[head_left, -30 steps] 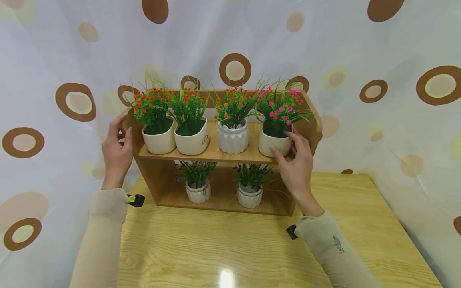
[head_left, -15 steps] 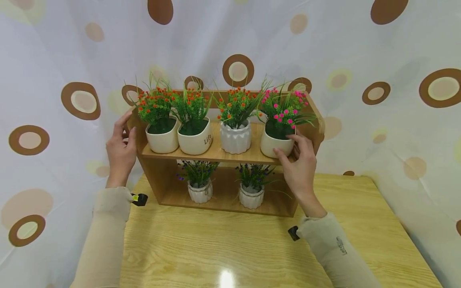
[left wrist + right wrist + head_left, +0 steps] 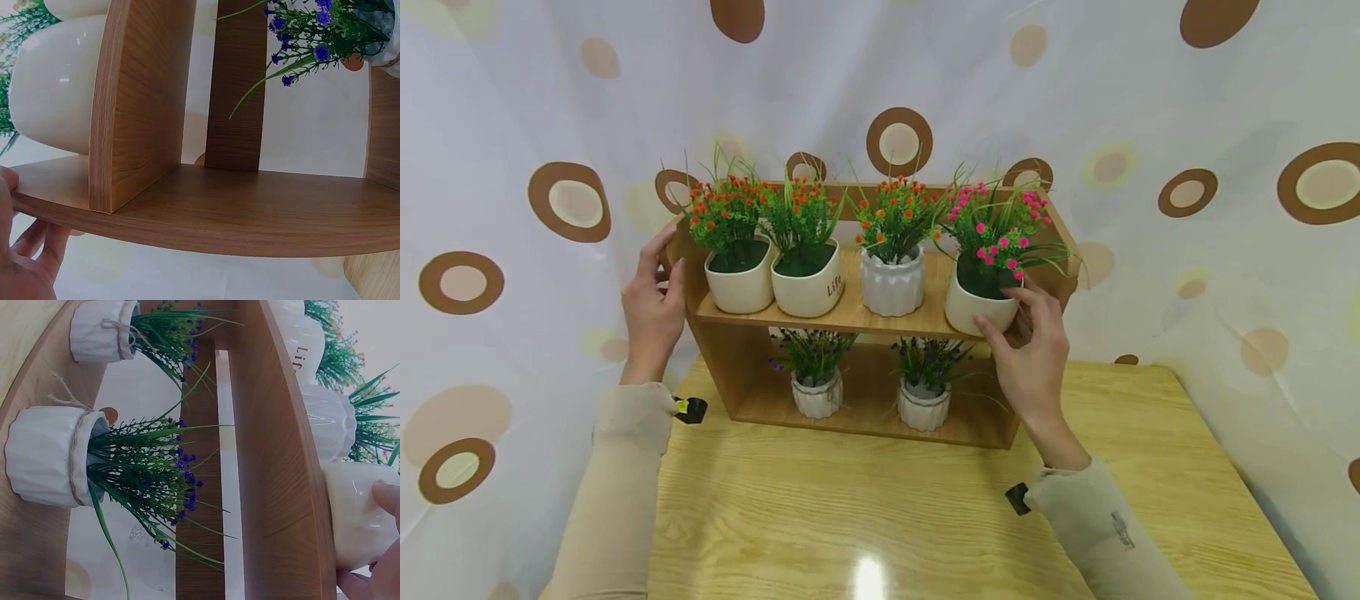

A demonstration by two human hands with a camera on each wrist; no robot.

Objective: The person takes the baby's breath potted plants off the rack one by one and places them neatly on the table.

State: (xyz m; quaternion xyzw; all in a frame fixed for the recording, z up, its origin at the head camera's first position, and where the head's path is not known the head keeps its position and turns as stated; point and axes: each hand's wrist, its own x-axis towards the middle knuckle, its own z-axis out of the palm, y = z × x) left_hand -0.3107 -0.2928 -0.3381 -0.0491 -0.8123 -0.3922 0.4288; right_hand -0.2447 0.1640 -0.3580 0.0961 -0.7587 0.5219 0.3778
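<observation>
Fingers of the right hand (image 3: 1033,358) curl round the pink-flowered pot (image 3: 979,307) at the upper shelf's right end, not yet lifted, while the left hand (image 3: 651,308) grips the wooden shelf's (image 3: 850,315) left side.

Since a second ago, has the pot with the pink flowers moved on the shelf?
Yes. The pink-flower pot, gripped by the right hand, has slid forward toward the front edge of the shelf, away from the ribbed white pot.
</observation>
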